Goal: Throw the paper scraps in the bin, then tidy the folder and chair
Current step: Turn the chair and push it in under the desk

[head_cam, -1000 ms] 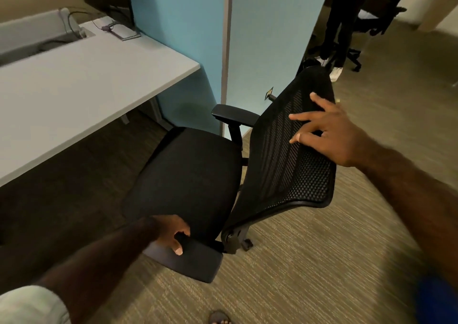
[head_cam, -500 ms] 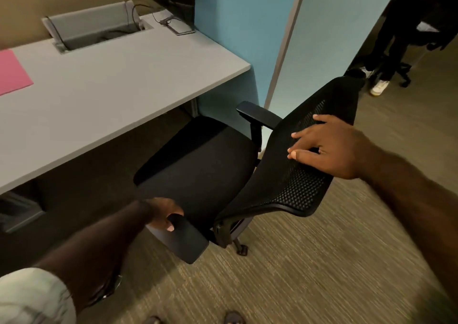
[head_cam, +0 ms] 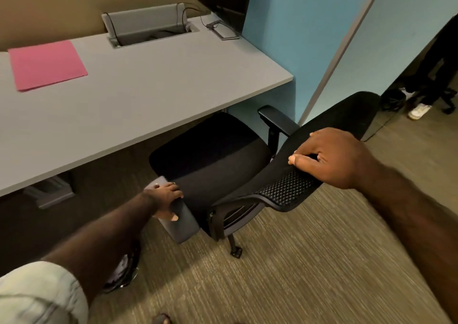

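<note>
Black mesh and black fabric make up the chair (head_cam: 210,155), which the person steers with both hands. The left hand (head_cam: 164,198) grips the near armrest (head_cam: 181,221), fingers curled over its top and thumb along its side. The right hand (head_cam: 329,157) clasps the top edge of the mesh backrest (head_cam: 287,190), fingers curled over the rim.

Compared with one second ago, the seat's front edge now lies under the lip of the desk (head_cam: 148,95) instead of well clear of it, and the right hand's fingers, then spread flat on the mesh, are now hooked over the edge. Judged from this, the chair step is well advanced; a further push would seat it fully under the desk.

The pink folder (head_cam: 47,64) lies flat and closed on the desktop, well apart from the chair. No paper scraps and no bin can be identified in view.

The cable tray (head_cam: 148,25) recessed in the desk's far edge stands with its lid raised; cables run into it. Beyond, the blue partition (head_cam: 297,38) borders the desk, and another person's legs (head_cam: 428,71) stand past it.
</note>
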`<state>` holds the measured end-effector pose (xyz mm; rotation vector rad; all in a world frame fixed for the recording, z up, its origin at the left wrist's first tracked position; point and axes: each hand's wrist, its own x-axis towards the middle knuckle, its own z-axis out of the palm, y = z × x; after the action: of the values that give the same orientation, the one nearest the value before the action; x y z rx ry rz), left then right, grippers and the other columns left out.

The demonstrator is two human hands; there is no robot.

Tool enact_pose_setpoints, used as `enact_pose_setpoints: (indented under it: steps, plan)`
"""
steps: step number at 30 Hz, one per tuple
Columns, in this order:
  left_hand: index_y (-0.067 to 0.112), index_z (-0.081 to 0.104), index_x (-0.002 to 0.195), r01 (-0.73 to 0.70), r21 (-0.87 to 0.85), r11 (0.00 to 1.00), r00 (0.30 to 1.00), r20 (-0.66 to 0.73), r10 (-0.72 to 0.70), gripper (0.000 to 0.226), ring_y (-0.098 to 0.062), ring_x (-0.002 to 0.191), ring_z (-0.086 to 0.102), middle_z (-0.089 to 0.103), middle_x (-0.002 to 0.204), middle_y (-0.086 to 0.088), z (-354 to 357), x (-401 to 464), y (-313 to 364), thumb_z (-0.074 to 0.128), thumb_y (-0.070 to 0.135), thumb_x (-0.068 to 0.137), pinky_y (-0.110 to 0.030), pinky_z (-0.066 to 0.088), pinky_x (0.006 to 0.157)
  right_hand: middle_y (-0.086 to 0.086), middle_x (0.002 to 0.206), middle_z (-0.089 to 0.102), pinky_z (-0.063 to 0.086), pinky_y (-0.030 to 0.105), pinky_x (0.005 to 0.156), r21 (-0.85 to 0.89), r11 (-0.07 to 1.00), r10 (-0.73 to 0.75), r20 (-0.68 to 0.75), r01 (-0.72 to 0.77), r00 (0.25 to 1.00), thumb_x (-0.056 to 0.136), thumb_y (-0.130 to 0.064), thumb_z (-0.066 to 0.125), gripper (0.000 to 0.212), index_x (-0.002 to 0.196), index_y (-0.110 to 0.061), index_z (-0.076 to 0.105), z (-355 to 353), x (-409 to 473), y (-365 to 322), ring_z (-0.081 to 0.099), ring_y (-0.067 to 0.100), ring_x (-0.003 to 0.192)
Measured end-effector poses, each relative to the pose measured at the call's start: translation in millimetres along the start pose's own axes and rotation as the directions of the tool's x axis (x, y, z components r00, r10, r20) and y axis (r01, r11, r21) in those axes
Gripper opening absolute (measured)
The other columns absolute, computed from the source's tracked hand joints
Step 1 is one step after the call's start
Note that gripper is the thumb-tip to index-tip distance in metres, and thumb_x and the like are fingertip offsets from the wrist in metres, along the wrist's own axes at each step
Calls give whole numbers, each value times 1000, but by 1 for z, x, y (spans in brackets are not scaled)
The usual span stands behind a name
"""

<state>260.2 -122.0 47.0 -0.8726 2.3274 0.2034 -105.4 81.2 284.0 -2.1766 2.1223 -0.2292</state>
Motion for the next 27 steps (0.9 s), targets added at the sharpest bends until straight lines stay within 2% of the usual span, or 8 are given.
enact_pose_setpoints:
  steps: [4,8,11,18,22,27]
  plan:
    - [36,23,159,42,-8,999,999,23,-42,88,-23,159,8,15,171,1,2,0,-24,59,68,85,-53,21,125,-12,85,80,58,45,90,-15,1000,-11,5,11,1000,96,-64,37,56,99,-34,84,2,23,-16,70,9,80]
    - [40,8,162,119,-53,991,992,58,-116,91,-30,159,-11,-11,173,-2,10,1,-51,54,66,89,-59,13,126,-13,80,78,55,35,76,4,1000,-4,-23,4,1000,93,-65,38,55,96,-35,85,3,44,-37,69,10,76]
    - [43,-2,161,159,-131,979,986,61,-152,91,-31,158,-16,-24,170,-2,18,-1,-71,54,62,92,-58,14,125,-15,83,79,56,36,78,27,1000,-11,-11,11,1000,92,-65,39,54,99,-36,84,3,60,-53,70,10,79]
    - [37,-8,162,235,-282,930,971,37,-234,88,-35,158,-12,-22,169,-12,25,-2,-107,54,47,99,-52,16,127,-14,84,79,49,29,72,4,999,-42,-2,42,999,92,-67,37,52,103,-43,82,7,99,-81,69,8,81]
    - [27,-2,164,292,-409,865,950,22,-311,84,-35,158,-9,-18,170,-17,31,-3,-116,54,39,102,-49,14,129,-9,73,75,38,24,63,-1,1000,-22,-32,22,999,92,-70,29,61,94,-41,83,12,116,-94,65,10,72]
    - [17,2,164,321,-493,809,930,3,-367,83,-34,159,-8,-15,170,-18,37,-4,-124,55,36,103,-43,9,129,-7,66,71,47,30,67,-3,999,31,-47,-32,998,91,-73,20,72,86,-38,83,16,133,-106,62,10,67]
